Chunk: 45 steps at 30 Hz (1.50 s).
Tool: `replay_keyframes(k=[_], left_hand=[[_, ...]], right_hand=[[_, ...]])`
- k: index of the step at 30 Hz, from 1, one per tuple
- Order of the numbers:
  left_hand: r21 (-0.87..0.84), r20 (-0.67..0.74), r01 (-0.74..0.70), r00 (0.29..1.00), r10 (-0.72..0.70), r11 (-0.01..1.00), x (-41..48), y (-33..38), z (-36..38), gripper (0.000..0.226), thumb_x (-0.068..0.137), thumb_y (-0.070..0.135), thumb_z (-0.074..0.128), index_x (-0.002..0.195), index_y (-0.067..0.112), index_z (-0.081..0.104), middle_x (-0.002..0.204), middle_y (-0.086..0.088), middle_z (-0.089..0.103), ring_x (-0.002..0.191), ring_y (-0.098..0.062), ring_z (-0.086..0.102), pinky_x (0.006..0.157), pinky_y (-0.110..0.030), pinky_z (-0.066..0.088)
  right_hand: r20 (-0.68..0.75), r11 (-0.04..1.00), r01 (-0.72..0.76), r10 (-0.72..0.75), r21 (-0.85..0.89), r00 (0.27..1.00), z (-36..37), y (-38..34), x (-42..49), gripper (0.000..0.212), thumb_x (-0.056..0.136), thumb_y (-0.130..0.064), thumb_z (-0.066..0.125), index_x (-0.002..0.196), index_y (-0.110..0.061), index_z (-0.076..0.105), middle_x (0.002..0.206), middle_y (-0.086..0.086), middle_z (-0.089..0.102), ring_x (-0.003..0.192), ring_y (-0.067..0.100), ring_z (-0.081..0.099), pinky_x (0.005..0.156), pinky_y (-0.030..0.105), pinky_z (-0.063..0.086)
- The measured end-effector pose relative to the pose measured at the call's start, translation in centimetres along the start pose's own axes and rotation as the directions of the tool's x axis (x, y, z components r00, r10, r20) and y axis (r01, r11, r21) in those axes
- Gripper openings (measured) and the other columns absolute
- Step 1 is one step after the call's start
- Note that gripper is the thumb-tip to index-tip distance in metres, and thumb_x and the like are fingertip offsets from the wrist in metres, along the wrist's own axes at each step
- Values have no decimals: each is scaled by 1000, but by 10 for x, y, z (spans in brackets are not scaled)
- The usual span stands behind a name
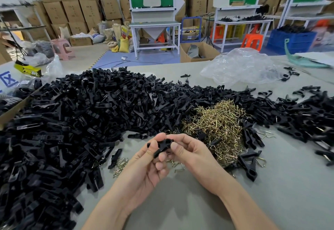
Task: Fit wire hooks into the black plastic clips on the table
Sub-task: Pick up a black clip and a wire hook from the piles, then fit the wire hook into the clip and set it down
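Observation:
Both hands meet just above the grey table (180, 202) near its front. My left hand (150, 164) and my right hand (188, 150) pinch one black plastic clip (162, 145) between thumbs and fingertips. I cannot tell whether a wire hook sits in that clip. A pile of brass-coloured wire hooks (216, 125) lies just right of my hands. A huge heap of black clips (75, 121) covers the left and middle of the table. More black clips (307, 119) are strewn at the right.
A few loose hooks (120, 165) lie left of my hands. A crumpled clear plastic bag (242, 67) sits at the back right. A cardboard box edge (12, 110) stands at the far left. Beyond the table are workbenches, stools, stacked cartons and a seated person.

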<state>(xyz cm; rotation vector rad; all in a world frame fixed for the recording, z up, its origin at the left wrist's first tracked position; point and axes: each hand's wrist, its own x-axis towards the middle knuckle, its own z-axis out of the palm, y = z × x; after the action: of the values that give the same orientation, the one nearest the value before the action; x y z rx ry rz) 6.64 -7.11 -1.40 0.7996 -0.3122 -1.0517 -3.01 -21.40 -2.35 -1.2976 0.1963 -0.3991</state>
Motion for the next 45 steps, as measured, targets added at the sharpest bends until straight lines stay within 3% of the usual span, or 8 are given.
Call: replay_keyframes(k=[7, 11, 19, 26, 30, 35, 40, 45], left_hand=[[202, -117, -62, 989, 87, 977, 7, 2, -1, 44, 87, 50, 56, 110, 17, 74, 71, -5, 65, 54, -11, 56, 55, -24, 55], [196, -178, -55, 980, 91, 979, 9, 1, -5, 39, 86, 37, 55, 106, 7, 69, 72, -7, 65, 56, -13, 59, 55, -26, 57], [158, -206, -33, 976, 66, 987, 12, -1, 0, 30, 99, 32, 46, 75, 15, 54, 67, -6, 65, 51, -11, 59, 55, -25, 58], [142, -274, -24, 960, 62, 990, 14, -1, 3, 37, 102, 29, 44, 69, 15, 53, 66, -8, 67, 49, -14, 61, 51, -25, 58], [301, -311, -133, 923, 229, 944, 11, -3, 5, 49, 103, 28, 45, 56, 21, 57, 67, -10, 67, 51, -16, 59, 55, -28, 54], [922, -169, -111, 749, 641, 372, -6, 4, -5, 51, 104, 40, 35, 63, 25, 60, 69, -1, 67, 62, -12, 57, 65, -38, 46], [972, -29, 197, 636, 771, -126, -7, 16, -18, 27, 102, 23, 44, 80, 14, 57, 84, -3, 62, 85, -33, 56, 79, -49, 42], [847, -16, 430, 609, 793, -313, -6, 11, -34, 28, 85, 11, 69, 113, 5, 68, 110, -20, 64, 98, -44, 59, 86, -56, 43]], right_hand=[[-137, 998, 33, -39, -47, 990, 4, -8, -7, 21, 95, -8, 66, 116, -12, 69, 100, 5, 78, 95, 15, 74, 81, 20, 56], [-323, 974, 138, -74, 181, 944, -13, -26, -13, 22, 86, -14, 71, 108, -11, 73, 99, 12, 76, 94, 22, 73, 80, 23, 58], [-681, 560, 636, -165, 531, 713, -133, -136, -41, 56, 97, -30, 62, 137, 7, 48, 125, 20, 69, 110, 22, 71, 86, 25, 59], [-533, 840, 358, -99, 408, 840, -94, -97, -42, 36, 96, -19, 63, 128, -3, 60, 113, 20, 73, 97, 26, 74, 79, 28, 60], [-395, 971, 184, -230, -152, 889, -33, -57, -26, 26, 104, -17, 50, 126, -26, 61, 107, 0, 75, 102, 15, 71, 87, 25, 57], [-202, 648, 133, -415, -750, 887, 20, -18, -8, 36, 104, -12, 48, 136, -25, 57, 118, -11, 66, 109, -2, 59, 95, 15, 46], [-21, 287, 114, -428, -951, 903, 35, 1, -1, 41, 103, -12, 47, 143, -19, 51, 126, -3, 60, 115, 13, 53, 103, 30, 42], [-4, 288, 135, -435, -948, 900, 32, 4, -1, 37, 102, -14, 49, 138, -19, 56, 122, -6, 62, 114, 10, 52, 103, 29, 42]])
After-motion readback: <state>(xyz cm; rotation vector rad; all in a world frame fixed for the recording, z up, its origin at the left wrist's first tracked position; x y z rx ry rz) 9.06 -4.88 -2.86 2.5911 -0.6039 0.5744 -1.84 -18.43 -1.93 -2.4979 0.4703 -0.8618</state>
